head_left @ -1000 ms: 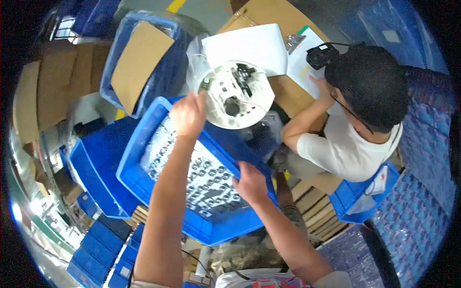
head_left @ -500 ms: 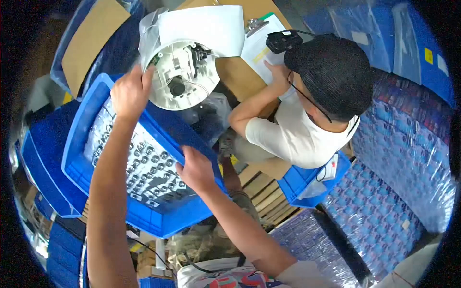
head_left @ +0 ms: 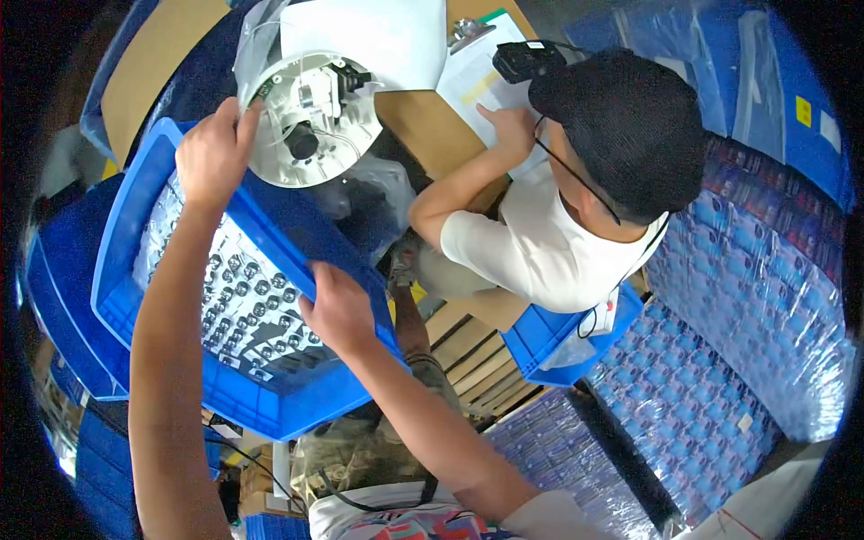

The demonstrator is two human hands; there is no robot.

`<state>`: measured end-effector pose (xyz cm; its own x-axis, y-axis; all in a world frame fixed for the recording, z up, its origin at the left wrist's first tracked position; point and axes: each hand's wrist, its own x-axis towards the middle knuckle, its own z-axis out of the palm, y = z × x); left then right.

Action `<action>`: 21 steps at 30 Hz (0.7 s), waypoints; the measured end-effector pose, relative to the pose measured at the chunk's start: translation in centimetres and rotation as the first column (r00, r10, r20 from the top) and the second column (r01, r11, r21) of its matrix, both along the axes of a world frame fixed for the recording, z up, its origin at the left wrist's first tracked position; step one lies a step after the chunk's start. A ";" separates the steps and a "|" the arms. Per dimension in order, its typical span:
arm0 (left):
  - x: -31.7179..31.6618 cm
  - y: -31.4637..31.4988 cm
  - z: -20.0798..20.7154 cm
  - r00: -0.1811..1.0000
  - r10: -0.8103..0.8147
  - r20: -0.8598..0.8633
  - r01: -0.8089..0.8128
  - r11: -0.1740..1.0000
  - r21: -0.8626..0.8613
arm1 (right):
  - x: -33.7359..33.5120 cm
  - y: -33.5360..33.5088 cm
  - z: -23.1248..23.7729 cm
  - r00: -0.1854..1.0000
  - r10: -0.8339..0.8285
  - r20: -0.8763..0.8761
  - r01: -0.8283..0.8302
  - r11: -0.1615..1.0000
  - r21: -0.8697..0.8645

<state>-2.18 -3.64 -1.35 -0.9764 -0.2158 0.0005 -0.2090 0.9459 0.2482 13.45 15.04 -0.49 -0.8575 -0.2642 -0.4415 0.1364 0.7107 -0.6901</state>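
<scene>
A round white plastic housing, with a black cylinder, wires and small electronic parts inside, is at the upper middle, its open side facing me. My left hand is closed on its left rim, thumb on the inner side; the other fingers are partly hidden. Below lies a tilted blue plastic crate containing a sheet of clear plastic packing with several rows of small dark round parts. My right hand is closed over the crate's far rim, with its fingertips out of sight.
At right, a person in a white top and black cap leans over a clipboard. White sheets lie on cardboard behind the housing. Another blue crate stands by wooden slats. Wrapped stacks of boxes fill the right.
The whole view has shifted, so everything sits further left and slightly higher. Both hands keep their holds on the housing and the crate. The person's hand has moved slightly on the clipboard.
</scene>
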 end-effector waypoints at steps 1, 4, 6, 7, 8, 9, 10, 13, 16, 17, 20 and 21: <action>0.0 -0.3 0.0 1.000 0.012 0.007 -0.012 1.000 -0.016 | -0.1 -0.1 0.1 0.999 0.010 0.036 -0.010 1.000 -0.003; -0.1 -0.2 0.3 0.997 0.044 0.064 -0.042 0.998 -0.037 | 0.0 -0.1 0.3 0.999 0.018 0.046 -0.017 1.000 -0.018; -0.1 -0.3 0.0 0.993 0.060 0.104 -0.054 0.997 -0.053 | 0.2 0.0 -0.1 0.998 0.012 0.058 -0.010 0.999 -0.042; -0.2 -0.3 0.0 0.989 0.070 0.131 -0.064 0.997 -0.046 | 0.1 0.0 -0.1 0.998 0.021 0.058 -0.020 0.999 -0.027; -0.2 -0.3 0.1 0.989 0.066 0.132 -0.061 0.997 -0.048 | 0.0 0.0 0.0 0.998 0.031 0.058 -0.030 0.999 -0.013; -0.2 -0.3 0.3 0.988 0.074 0.134 -0.067 0.996 -0.056 | 0.0 -0.1 0.1 0.996 0.049 0.071 -0.049 0.999 0.000; -0.2 -0.2 0.4 0.987 0.081 0.136 -0.074 0.996 -0.058 | -0.1 -0.1 0.2 0.996 0.047 0.072 -0.047 0.999 0.003; -0.3 -0.1 0.5 0.977 0.104 0.186 -0.092 0.993 -0.072 | -0.5 0.2 0.4 0.995 0.067 0.076 -0.065 0.997 -0.035; -0.3 -0.4 0.3 0.966 0.130 0.222 -0.107 0.988 -0.113 | -0.7 0.3 0.6 0.991 0.091 0.101 -0.087 0.995 -0.043; -0.4 -0.2 0.4 0.964 0.141 0.225 -0.119 0.987 -0.107 | -0.5 0.4 0.3 0.994 0.073 0.081 -0.068 0.995 -0.068; -0.4 0.0 0.4 0.963 0.154 0.220 -0.135 0.986 -0.099 | -0.3 0.5 0.0 0.995 0.073 0.068 -0.067 0.994 -0.088; -0.3 0.0 0.4 0.966 0.153 0.207 -0.137 0.986 -0.092 | -0.3 0.5 -0.1 0.995 0.076 0.072 -0.069 0.993 -0.091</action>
